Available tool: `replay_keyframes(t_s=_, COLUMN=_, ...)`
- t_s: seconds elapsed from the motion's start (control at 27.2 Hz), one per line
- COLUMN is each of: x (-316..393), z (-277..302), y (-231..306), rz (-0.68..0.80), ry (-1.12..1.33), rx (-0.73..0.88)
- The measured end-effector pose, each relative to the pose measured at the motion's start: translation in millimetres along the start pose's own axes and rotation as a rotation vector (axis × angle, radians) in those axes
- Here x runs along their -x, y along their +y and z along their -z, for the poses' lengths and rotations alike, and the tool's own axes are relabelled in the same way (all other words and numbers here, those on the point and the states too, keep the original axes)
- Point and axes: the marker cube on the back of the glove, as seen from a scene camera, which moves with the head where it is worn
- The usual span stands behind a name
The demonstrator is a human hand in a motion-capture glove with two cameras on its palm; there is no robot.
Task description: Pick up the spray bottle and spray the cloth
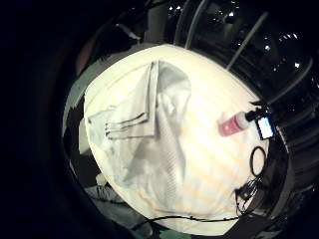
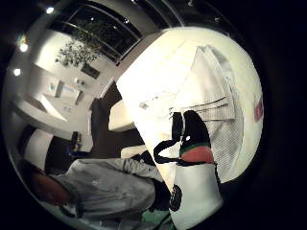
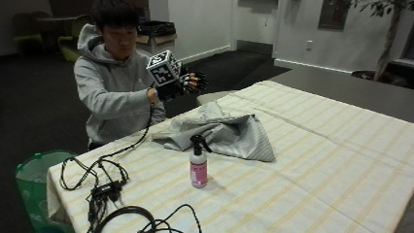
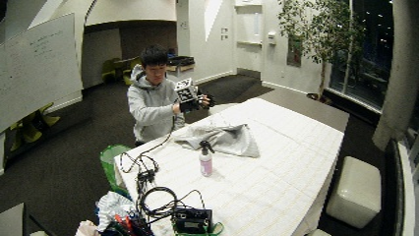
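Observation:
A pink spray bottle (image 3: 198, 170) with a black trigger head stands upright on the striped tablecloth, near the table's corner. Just behind it lies a crumpled grey cloth (image 3: 223, 133). My gloved right hand (image 3: 186, 82) is raised at chest height above the table's far edge, well away from both, with its fingers relaxed and nothing in them. The person's bare hand is hidden behind the glove. In the little finger side palm view the cloth (image 1: 154, 124) and the bottle (image 1: 233, 124) lie far below on the table. The wide view shows the bottle (image 4: 206, 163) and the cloth (image 4: 219, 137) too.
Black cables (image 3: 97, 179) trail across the table's near corner and off its edge. A green bin (image 3: 32, 179) stands on the floor beside that corner. The table (image 3: 323, 160) stretches away past the cloth. A white stool (image 4: 353, 189) stands by the far side.

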Motion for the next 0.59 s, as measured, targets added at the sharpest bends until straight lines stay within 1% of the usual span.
replay_keyframes(t_s=0.15, x=-18, z=5, y=13, rz=-0.035, ry=0.008, rx=-0.116)
replay_keyframes(t_s=0.33, x=-50, z=10, y=27, rz=-0.089, ry=-0.011, rx=-0.224)
replay_keyframes(t_s=0.59, x=-99, z=13, y=46, rz=-0.204, ry=-0.091, rx=-0.293)
